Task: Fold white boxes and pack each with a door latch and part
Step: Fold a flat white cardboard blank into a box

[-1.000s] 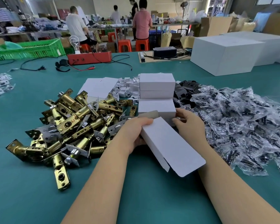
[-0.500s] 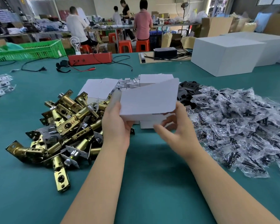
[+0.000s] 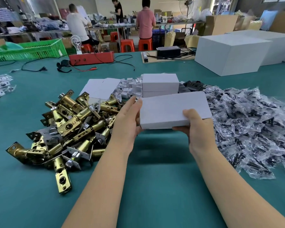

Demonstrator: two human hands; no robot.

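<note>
Scene bright and evenly lit; illumination diffuse, overhead. Strongest light enters at 12 to 1 o'clock, where the far wall and window area wash out toward white. Soft shadow on the green table point(image 3: 155, 186) directly beneath the white box point(image 3: 173, 111) and both forearms, edges blurred (no hard shadow line anywhere). Specular glints on the brass latches point(image 3: 69, 122) at 9 o'clock and on the plastic bags point(image 3: 247, 129) at 3 o'clock. Wide-angle distortion: table edge and large white cartons point(image 3: 232, 53) bow toward the frame edges. Background figures at 12 o'clock slightly soft; compression smear on fine detail.
</note>
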